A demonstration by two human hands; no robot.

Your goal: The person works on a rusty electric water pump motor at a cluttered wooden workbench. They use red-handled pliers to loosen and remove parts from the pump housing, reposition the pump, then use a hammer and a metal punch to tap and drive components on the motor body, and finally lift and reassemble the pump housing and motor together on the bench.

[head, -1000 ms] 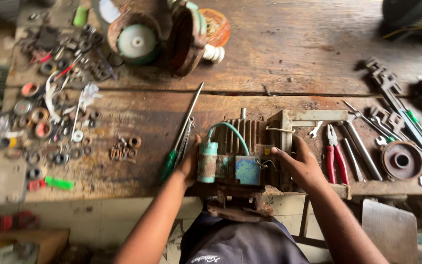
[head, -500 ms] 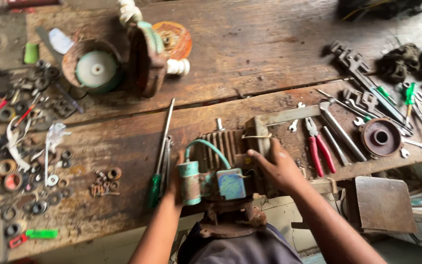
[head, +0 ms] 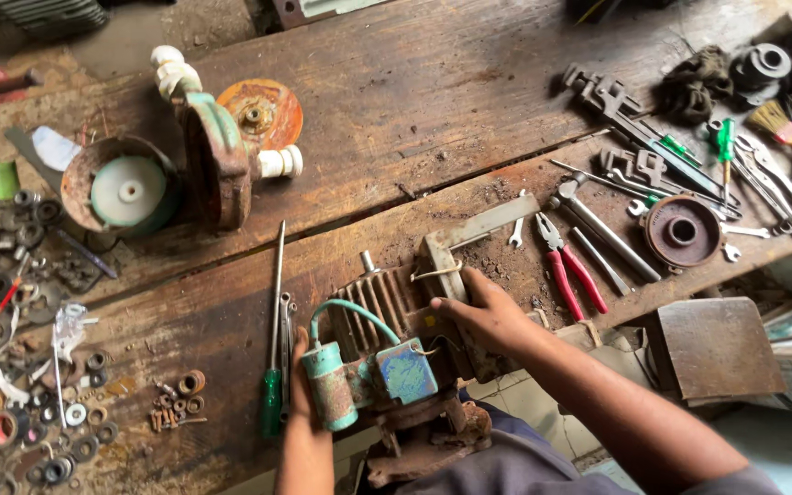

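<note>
So there's a grimy old electric motor [head: 387, 312] sitting at the near edge of a rough, stained wooden counter [head: 469, 101], finned metal body, all rust and dust. A corroded teal cylinder-shaped capacitor [head: 330, 385] hangs off its front with a green cable looping up over the fins, and next to it a little square terminal cover [head: 407, 370] with worn bluish paint.

The right hand [head: 488, 316] lies flat on the top right of the motor, fingers [head: 456, 307] spread loosely rather than curled around anything, just pressing on the casing by a strip of tied wire. The left hand [head: 302, 380] is tucked against the motor's left side behind the capacitor; can't tell how far its fingers are closed, they're mostly hidden.

Just left of that hand lies a long screwdriver with a green handle [head: 273, 367]. Further left there's a scatter of washers, bearings and rusty nuts [head: 176, 408]. Right of the motor are red-handled pliers [head: 566, 266], then a round rusty pulley [head: 682, 231] among spanners. At the back stands a green pump housing [head: 217, 156] with white pipe stubs, beside a rusty orange disc [head: 260, 112]
</note>
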